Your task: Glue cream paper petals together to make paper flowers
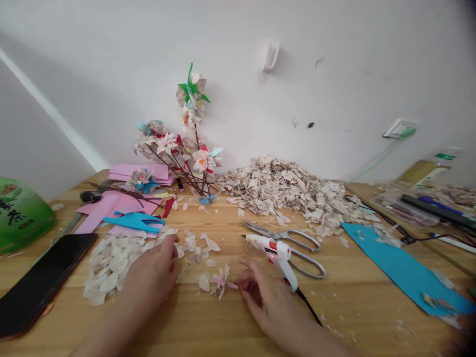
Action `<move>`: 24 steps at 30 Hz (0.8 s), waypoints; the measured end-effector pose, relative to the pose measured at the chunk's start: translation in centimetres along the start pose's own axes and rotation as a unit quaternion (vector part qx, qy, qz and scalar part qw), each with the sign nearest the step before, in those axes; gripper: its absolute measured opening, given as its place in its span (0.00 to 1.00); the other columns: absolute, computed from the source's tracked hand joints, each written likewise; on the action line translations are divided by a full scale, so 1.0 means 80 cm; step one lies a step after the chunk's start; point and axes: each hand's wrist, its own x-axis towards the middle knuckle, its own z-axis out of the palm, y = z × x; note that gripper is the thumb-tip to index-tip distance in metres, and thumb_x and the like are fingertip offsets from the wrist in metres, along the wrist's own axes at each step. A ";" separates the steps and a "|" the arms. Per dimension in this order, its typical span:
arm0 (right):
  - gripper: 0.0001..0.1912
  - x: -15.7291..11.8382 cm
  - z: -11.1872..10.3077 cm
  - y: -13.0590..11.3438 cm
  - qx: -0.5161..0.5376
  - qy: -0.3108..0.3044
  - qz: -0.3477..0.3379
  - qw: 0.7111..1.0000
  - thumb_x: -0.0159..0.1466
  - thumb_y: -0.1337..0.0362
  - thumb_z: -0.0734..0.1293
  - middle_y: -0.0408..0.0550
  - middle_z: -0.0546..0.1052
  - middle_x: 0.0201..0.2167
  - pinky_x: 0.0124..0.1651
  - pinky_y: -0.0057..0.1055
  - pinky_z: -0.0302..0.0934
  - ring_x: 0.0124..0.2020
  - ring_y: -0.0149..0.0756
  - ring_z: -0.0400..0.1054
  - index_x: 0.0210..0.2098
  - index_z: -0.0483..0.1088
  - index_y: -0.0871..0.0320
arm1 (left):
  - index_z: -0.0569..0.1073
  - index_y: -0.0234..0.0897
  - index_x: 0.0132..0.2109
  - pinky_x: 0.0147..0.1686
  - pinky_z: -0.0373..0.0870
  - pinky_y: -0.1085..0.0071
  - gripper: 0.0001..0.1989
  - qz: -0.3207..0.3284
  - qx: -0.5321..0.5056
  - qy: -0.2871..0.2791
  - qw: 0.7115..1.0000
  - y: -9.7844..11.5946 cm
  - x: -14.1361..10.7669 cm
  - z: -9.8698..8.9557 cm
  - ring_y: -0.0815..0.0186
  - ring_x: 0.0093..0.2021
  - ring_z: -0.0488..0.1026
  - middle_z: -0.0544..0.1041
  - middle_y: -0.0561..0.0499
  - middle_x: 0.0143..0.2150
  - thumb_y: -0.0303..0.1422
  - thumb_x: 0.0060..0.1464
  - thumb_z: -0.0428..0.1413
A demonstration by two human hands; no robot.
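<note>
A small flower of pale petals with a pink part (220,281) lies on the wooden table, a loose petal (204,282) at its left. My right hand (258,292) is just right of the flower, fingers curled, thumb and fingertips at its pink tip; whether they grip it is unclear. My left hand (158,265) is over the table beside the pile of whitish petals (107,263), its fingers bent and partly hidden, so what it holds cannot be made out. A white glue gun (273,250) with a red light lies behind my right hand, next to silver scissors (305,243).
Behind stand paper-like flowers on twigs (167,144) and a large heap of dry petals (275,186). A black phone (44,277) and green package (22,215) are left; blue sheet (394,263) and plastic box (405,208) right. The gun's black cable (309,306) runs past my right hand.
</note>
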 end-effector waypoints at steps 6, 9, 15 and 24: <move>0.27 -0.001 -0.001 -0.001 -0.024 0.005 -0.017 1.000 0.56 0.76 0.60 0.51 0.73 0.43 0.47 0.41 0.63 0.44 0.41 0.68 0.54 0.55 0.56 | 0.62 0.36 0.48 0.47 0.65 0.60 0.18 0.084 -0.051 0.038 0.994 0.002 -0.004 0.009 0.57 0.50 0.70 0.73 0.41 0.49 0.22 0.48 0.44; 0.25 0.000 -0.001 -0.001 -0.026 -0.010 -0.018 0.999 0.58 0.75 0.59 0.49 0.73 0.43 0.47 0.40 0.63 0.44 0.41 0.68 0.53 0.56 0.54 | 0.59 0.40 0.55 0.55 0.58 0.60 0.21 0.202 -0.088 0.005 0.975 0.005 -0.009 0.018 0.59 0.57 0.64 0.69 0.44 0.56 0.26 0.53 0.46; 0.24 -0.002 0.000 0.009 -0.033 0.011 -0.019 0.999 0.59 0.74 0.58 0.49 0.74 0.40 0.47 0.41 0.63 0.43 0.41 0.68 0.54 0.55 0.54 | 0.55 0.41 0.58 0.45 0.66 0.61 0.21 0.153 -0.124 0.015 0.980 0.005 -0.006 0.014 0.59 0.43 0.74 0.79 0.50 0.38 0.31 0.57 0.44; 0.33 -0.007 -0.006 0.015 -0.064 0.019 -0.030 0.997 0.52 0.79 0.58 0.52 0.69 0.47 0.50 0.45 0.60 0.48 0.44 0.63 0.55 0.53 0.53 | 0.49 0.41 0.59 0.39 0.67 0.64 0.24 0.055 -0.129 0.060 0.988 -0.010 0.003 0.008 0.60 0.40 0.75 0.77 0.49 0.41 0.29 0.54 0.43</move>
